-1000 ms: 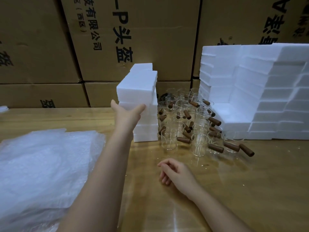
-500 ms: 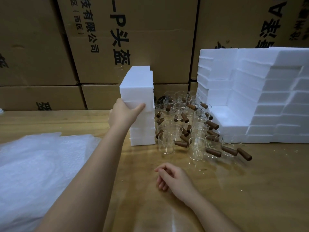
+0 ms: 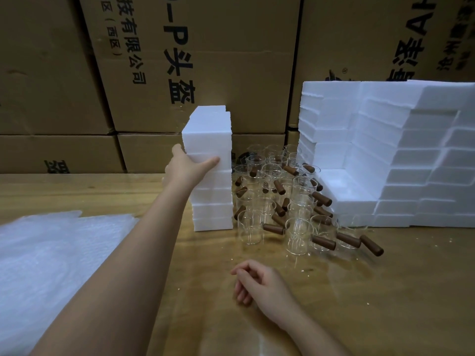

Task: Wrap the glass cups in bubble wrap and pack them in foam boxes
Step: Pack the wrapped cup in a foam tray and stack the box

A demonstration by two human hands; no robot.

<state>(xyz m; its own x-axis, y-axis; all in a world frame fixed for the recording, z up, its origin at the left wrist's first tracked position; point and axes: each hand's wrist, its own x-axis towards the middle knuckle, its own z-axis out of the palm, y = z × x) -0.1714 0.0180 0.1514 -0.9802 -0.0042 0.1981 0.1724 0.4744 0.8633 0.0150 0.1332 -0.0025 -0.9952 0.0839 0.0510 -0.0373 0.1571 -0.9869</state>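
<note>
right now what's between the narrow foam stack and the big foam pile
In the head view, a cluster of glass cups with brown handles stands on the table between them.

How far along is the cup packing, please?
Done: nothing visible; the cups all stand bare. In hand: the left hand grips a foam box in the stack; the right hand rests idle on the table. Left: wrapping every cup in bubble wrap, then boxing.

Dim warm light, glare on table (image 3: 334, 291), wide-angle bending at edges, soft focus
</note>
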